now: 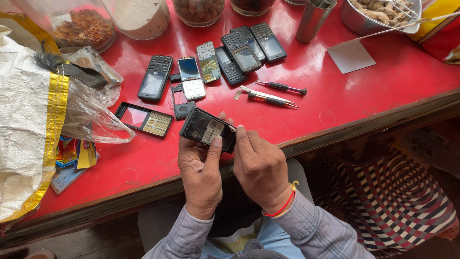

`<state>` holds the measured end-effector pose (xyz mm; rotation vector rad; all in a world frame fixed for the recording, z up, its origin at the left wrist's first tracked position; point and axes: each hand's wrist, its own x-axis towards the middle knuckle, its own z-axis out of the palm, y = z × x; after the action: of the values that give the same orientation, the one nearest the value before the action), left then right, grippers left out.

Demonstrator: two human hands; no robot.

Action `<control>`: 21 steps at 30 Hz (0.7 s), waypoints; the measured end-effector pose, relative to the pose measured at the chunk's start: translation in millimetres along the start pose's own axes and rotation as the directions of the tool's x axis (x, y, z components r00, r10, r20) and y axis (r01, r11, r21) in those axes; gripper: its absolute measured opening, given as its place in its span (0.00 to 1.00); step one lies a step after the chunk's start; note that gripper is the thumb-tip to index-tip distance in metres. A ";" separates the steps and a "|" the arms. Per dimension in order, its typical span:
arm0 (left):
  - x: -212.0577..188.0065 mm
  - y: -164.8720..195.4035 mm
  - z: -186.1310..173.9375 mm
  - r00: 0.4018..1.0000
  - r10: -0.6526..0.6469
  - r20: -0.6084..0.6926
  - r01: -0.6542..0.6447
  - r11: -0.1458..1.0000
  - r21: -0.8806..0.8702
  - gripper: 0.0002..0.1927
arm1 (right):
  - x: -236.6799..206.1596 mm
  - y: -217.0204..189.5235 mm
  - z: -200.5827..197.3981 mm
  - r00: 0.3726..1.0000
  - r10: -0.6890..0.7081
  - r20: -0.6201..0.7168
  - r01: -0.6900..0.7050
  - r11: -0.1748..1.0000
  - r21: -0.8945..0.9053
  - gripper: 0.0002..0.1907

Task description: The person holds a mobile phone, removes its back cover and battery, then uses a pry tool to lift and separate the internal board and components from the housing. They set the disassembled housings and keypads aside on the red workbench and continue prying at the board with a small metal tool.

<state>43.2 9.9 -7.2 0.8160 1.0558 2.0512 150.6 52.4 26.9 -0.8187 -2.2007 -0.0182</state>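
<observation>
I see an opened black phone shell (207, 129) (innards bare) gripped by my left hand (200, 170); right hand (261, 165) pinches its edge, near the screwdrivers (273, 94).

red table (383, 91), phones (155, 77), screwdrivers (273, 93), jars (141, 18)

Looks to me like a little phone repair stall inside a grocery-type shop. I see a worn red wooden counter (383, 81) covered in black keypad phones (155, 76), slim precision screwdrivers (282, 87), plus clear glass jars of dried goods (198, 10) along the back.
</observation>
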 end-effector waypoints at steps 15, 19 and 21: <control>2.6 -2.4 1.7 0.999 0.031 -0.021 -0.032 0.998 -0.046 0.19 | 28.6 33.3 -22.4 0.970 -0.112 0.214 0.058 0.968 0.243 0.07; -2.0 -5.0 6.0 0.996 0.064 -0.057 -0.063 0.998 0.012 0.20 | 15.1 15.8 -19.3 0.970 -0.042 0.240 0.054 0.998 -0.042 0.16; -2.7 -5.6 5.8 0.995 0.073 -0.066 -0.072 0.997 0.014 0.19 | 12.8 11.3 -15.5 0.982 -0.037 0.183 0.054 0.995 -0.086 0.18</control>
<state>50.8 12.6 -9.8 0.8077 1.0897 2.1480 160.9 64.3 43.7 -0.8484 -2.4050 -0.0693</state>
